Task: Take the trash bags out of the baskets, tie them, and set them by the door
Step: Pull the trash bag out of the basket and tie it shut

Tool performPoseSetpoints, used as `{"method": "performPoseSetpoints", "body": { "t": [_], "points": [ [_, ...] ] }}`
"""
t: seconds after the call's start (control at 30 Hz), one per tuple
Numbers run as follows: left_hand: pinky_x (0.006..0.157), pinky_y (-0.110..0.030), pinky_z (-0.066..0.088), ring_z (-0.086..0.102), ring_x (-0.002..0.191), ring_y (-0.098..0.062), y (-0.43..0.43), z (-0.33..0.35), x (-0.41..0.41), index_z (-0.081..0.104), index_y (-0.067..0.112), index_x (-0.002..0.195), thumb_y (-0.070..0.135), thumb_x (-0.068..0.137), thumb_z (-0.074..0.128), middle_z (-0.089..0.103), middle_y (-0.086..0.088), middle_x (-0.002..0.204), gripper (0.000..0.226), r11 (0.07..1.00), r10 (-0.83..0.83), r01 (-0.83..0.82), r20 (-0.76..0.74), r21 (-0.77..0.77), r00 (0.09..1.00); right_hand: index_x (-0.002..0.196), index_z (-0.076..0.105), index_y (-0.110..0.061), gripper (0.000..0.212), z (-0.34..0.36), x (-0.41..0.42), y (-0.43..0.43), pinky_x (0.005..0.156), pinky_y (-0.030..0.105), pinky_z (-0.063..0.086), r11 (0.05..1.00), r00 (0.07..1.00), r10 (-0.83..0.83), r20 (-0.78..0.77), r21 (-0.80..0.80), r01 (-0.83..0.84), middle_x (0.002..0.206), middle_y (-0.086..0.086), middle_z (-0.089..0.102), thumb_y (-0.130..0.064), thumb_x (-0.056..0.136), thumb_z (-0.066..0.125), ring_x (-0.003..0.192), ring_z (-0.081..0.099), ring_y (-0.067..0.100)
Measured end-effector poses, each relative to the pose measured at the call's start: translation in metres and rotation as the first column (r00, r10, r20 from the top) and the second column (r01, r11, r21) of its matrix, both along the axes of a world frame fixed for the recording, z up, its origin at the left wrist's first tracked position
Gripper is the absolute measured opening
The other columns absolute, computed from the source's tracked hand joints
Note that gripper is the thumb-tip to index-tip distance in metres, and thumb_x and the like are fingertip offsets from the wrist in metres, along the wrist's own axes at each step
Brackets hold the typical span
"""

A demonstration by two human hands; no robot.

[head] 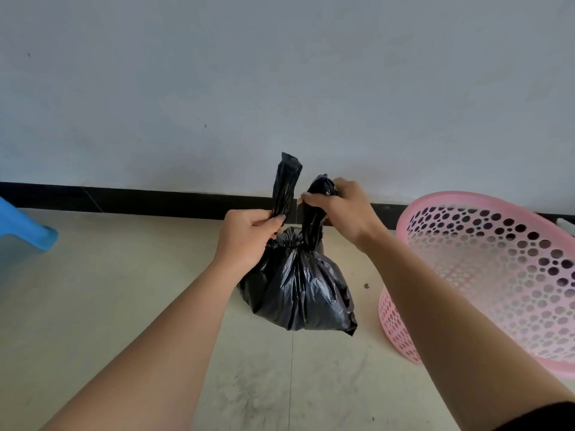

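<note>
bare forearms (155, 337) reach in from the bottom edge | left hand (245, 241) pinches one twisted ear (284, 185) of the black trash bag (298, 290), ear upright | right hand (342, 209) clenched round the other ear (320, 191) | bag out of the basket, neck gathered, over the tiled floor (124, 306) near the baseboard (140, 200) | pink perforated basket (466, 196) just right of it, apart | blue stool (28, 228) far left
</note>
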State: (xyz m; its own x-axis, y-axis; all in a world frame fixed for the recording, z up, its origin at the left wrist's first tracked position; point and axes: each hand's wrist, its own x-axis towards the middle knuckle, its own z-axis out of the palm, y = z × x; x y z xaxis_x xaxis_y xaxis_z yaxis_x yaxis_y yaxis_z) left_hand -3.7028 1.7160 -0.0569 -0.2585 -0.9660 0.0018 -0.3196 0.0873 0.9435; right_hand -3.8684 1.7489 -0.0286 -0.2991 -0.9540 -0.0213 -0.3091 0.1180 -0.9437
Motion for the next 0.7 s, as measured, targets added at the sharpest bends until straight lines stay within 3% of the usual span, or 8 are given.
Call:
{"method": "performPoseSetpoints", "body": {
  "t": [0.1,0.17,0.23,0.3,0.4,0.5,0.6,0.7],
  "points": [
    [0.071,-0.023,0.047,0.062,0.070,-0.009,0.004,-0.002,-0.010,0.077,0.015,0.090,0.025,0.086,0.069,0.073,-0.006,0.079,0.013,1.000,0.013,-0.012,0.024,-0.028,1.000,0.098,0.065,-0.001,0.018,0.011,-0.004,0.005,0.055,0.024,0.034,0.993,0.994,0.106,0.030,0.047,-0.108,0.070,0.004,0.055,-0.002,0.080,0.065,0.054,0.045,0.014],
    [0.075,-0.024,0.046,0.063,0.081,-0.015,0.003,-0.004,-0.016,0.077,0.015,0.096,0.026,0.084,0.071,0.068,-0.001,0.084,0.017,0.998,0.002,0.002,0.053,-0.065,0.999,0.118,0.057,-0.005,0.043,0.017,-0.004,0.006,0.054,0.023,0.034,0.983,0.986,0.157,0.061,0.090,-0.162,0.078,0.004,0.053,0.003,0.077,0.067,0.054,0.045,0.013],
    [0.077,-0.021,0.046,0.061,0.086,-0.013,0.003,-0.006,-0.023,0.076,0.015,0.096,0.026,0.082,0.073,0.060,0.005,0.089,0.019,0.993,-0.017,0.028,0.087,-0.119,0.996,0.129,0.045,-0.011,0.064,0.017,-0.002,0.003,0.057,0.021,0.036,0.988,0.992,0.093,0.080,0.115,-0.102,0.087,0.001,0.053,-0.012,0.074,0.079,0.061,0.049,0.010],
    [0.081,-0.023,0.047,0.060,0.092,-0.009,0.004,-0.008,-0.030,0.077,0.018,0.092,0.026,0.079,0.076,0.059,0.008,0.094,0.015,0.987,-0.044,0.059,0.097,-0.151,0.994,0.112,0.053,-0.014,0.051,0.015,-0.002,0.000,0.054,0.021,0.035,0.995,0.996,0.024,0.089,0.092,-0.032,0.079,-0.002,0.055,-0.026,0.073,0.083,0.058,0.048,0.008],
    [0.088,-0.031,0.051,0.064,0.096,-0.007,0.006,-0.015,-0.033,0.074,0.034,0.089,0.025,0.073,0.081,0.067,0.011,0.097,0.019,0.990,-0.090,0.096,0.069,-0.099,0.994,0.066,0.061,-0.011,0.025,0.010,-0.005,0.001,0.052,0.026,0.035,0.999,0.997,-0.034,0.075,-0.010,0.035,0.058,0.006,0.056,-0.023,0.081,0.076,0.047,0.044,0.011],
    [0.085,-0.031,0.052,0.064,0.094,-0.005,0.008,-0.020,-0.034,0.056,0.037,0.104,0.025,0.064,0.085,0.066,0.014,0.100,0.051,0.995,-0.093,0.095,0.086,-0.022,0.992,0.071,0.067,-0.008,0.022,0.014,-0.006,0.005,0.054,0.030,0.043,0.998,0.997,0.004,0.076,-0.069,0.002,0.076,0.029,0.065,-0.024,0.085,0.073,0.051,0.049,0.018],
    [0.079,-0.016,0.044,0.056,0.096,0.002,0.011,-0.029,-0.040,0.041,0.033,0.114,0.035,0.059,0.089,0.058,0.015,0.105,0.072,0.993,-0.113,0.109,0.100,0.045,0.989,0.075,0.065,-0.002,0.025,0.022,-0.001,0.009,0.056,0.029,0.047,0.993,0.993,0.107,0.054,-0.059,-0.104,0.073,0.026,0.062,-0.023,0.086,0.072,0.054,0.052,0.022],
    [0.096,-0.039,0.046,0.057,0.111,-0.015,0.014,-0.041,-0.047,0.057,0.043,0.102,0.074,0.042,0.078,0.065,0.012,0.102,0.070,0.997,-0.074,0.066,0.221,0.042,0.972,0.082,0.064,0.011,0.032,0.024,0.004,0.010,0.059,0.029,0.048,0.984,0.986,0.163,0.018,-0.069,-0.162,0.072,0.028,0.063,-0.020,0.083,0.075,0.055,0.053,0.022]
  ]
}}
